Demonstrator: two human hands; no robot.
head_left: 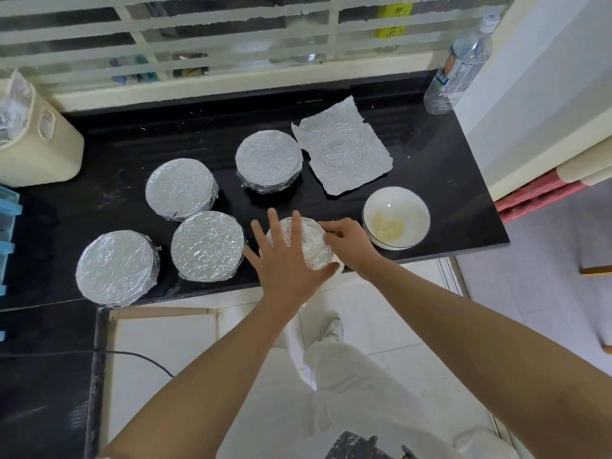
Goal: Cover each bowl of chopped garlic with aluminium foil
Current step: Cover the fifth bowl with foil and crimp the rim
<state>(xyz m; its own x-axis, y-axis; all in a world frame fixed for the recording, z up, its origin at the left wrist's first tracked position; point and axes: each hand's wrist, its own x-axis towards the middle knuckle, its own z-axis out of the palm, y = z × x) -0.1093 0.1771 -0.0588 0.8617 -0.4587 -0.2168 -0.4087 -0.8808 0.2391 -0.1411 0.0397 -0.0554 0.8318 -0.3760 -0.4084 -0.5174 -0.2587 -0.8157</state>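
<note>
Foil hides what the four covered bowls [180, 188] hold. The left hand [288, 263] masks much of the fifth bowl [309, 240] at the front edge of the surface [430, 167]. The label on the bottle [460, 64] is unreadably small; the picture's left edge crops the cream bin [39, 144].

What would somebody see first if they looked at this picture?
The four shiny foil-covered bowls on the left of the black counter catch the eye first. At the front, in the middle, the left hand presses flat on a foil-topped fifth bowl while the right hand pinches its rim. To the right sits an open white bowl with chopped garlic, and a loose foil sheet lies behind it.
</note>
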